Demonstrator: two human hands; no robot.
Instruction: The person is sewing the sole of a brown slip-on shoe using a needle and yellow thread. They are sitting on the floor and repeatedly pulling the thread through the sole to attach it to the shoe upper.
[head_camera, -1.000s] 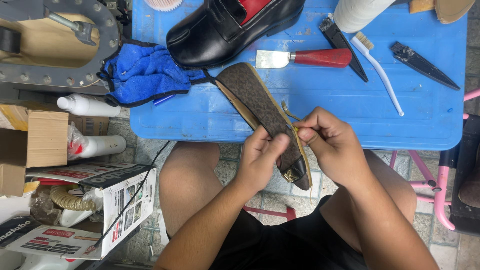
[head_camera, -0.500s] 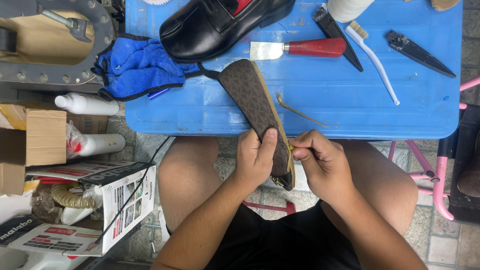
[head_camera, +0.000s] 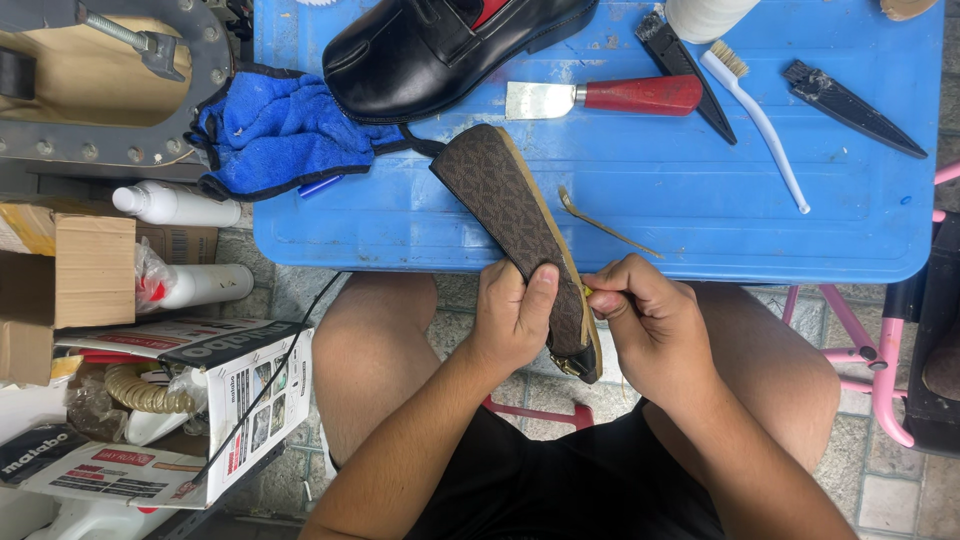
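Fingers of the left hand (head_camera: 512, 318) wrap the brown patterned flat shoe (head_camera: 520, 235), its toe resting on the blue plastic desk (head_camera: 700, 210); right hand (head_camera: 650, 325) pinches at its tan sole edge. Beyond lies a red-handled knife (head_camera: 600, 97).

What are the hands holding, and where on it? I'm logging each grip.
The left hand grips the brown patterned flat shoe near its heel end. The right hand pinches at its tan sole edge there.

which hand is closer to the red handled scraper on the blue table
Right. The right hand sits almost straight below the scraper, pinching the edge of the brown shoe. The left hand grips that shoe further left, slightly farther from it.
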